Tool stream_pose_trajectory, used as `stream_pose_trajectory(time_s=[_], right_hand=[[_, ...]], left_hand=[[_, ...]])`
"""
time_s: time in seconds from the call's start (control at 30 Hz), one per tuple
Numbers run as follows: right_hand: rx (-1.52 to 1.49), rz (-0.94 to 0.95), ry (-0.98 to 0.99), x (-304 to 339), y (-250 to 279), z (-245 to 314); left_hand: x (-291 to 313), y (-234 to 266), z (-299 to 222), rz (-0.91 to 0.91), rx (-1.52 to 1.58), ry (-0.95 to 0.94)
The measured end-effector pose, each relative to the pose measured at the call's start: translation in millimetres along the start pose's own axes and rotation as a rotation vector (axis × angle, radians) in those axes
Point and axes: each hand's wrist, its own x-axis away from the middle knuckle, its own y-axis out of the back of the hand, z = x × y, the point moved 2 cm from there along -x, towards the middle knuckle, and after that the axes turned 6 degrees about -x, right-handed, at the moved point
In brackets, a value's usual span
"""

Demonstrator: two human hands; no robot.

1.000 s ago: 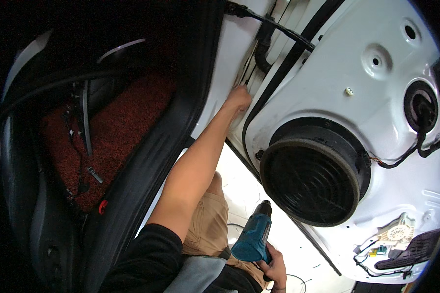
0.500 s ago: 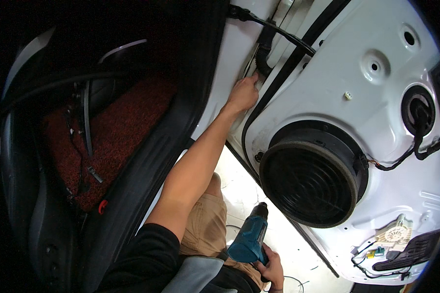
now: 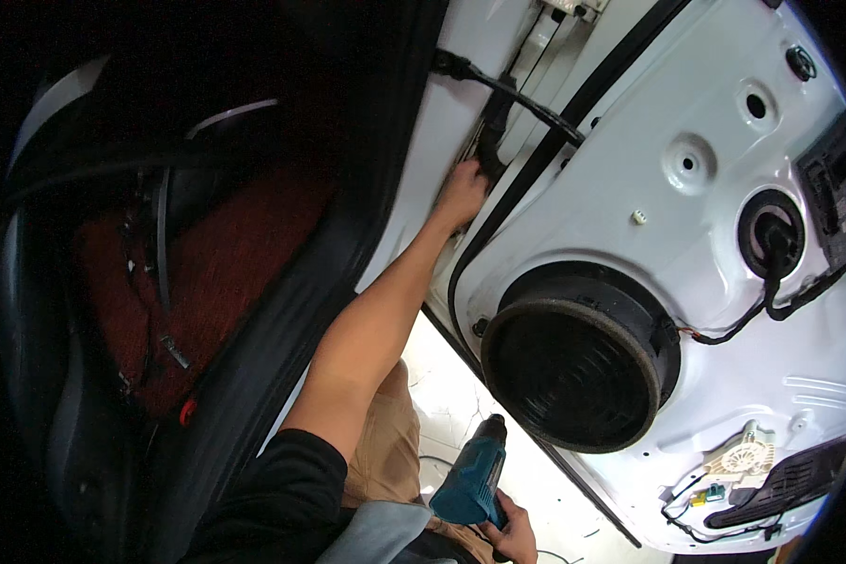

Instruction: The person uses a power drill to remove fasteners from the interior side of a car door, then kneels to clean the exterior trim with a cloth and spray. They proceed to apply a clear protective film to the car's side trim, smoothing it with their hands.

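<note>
My left hand point(image 3: 461, 195) reaches into the narrow gap between the car body and the open white door point(image 3: 583, 202). Its fingers are curled beside the lower end of a black ribbed cable boot point(image 3: 489, 148); what they grip, if anything, is hidden. Low in the view, my right hand point(image 3: 511, 534) is closed around the handle of a teal heat gun point(image 3: 470, 479). The gun's dark nozzle points upward, below the round black speaker point(image 3: 573, 376) in the door.
A black door check strap point(image 3: 526, 101) crosses the gap above my left hand. The door carries a wiring harness point(image 3: 771, 287) and a pale window motor point(image 3: 743, 453). At left are the dark sill point(image 3: 282, 324) and red carpet point(image 3: 226, 254).
The view has shifted, so the door and speaker sit further left. My left hand's extended finger is now curled in beside the boot. My right hand still holds the heat gun.
</note>
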Motion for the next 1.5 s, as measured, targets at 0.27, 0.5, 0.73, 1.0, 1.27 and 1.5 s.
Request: stream_pose_trajectory(time_s=[0.27,0.5,0.73,1.0,1.27,1.5], right_hand=[[-0.050,-0.001,0.021,-4,0,8],[-0.213,0.080,-0.090,-7,-2,10],[-0.271,0.068,-0.078,-5,-13,10],[0.031,0.004,0.092,6,-11,0],[-0.001,-0.004,0.008,8,-12,0],[0.068,0.018,-0.001,0,-5,9]], left_hand=[[6,8,5,0.005,-0.239,-0.084],[22,23,-14,0.187,-0.468,0.047],[39,36,-11,0.293,-0.537,0.155],[162,8,45,-0.403,-0.009,0.150],[117,-3,114,-0.080,-0.159,0.030],[118,0,105,-0.001,-0.308,-0.048]])
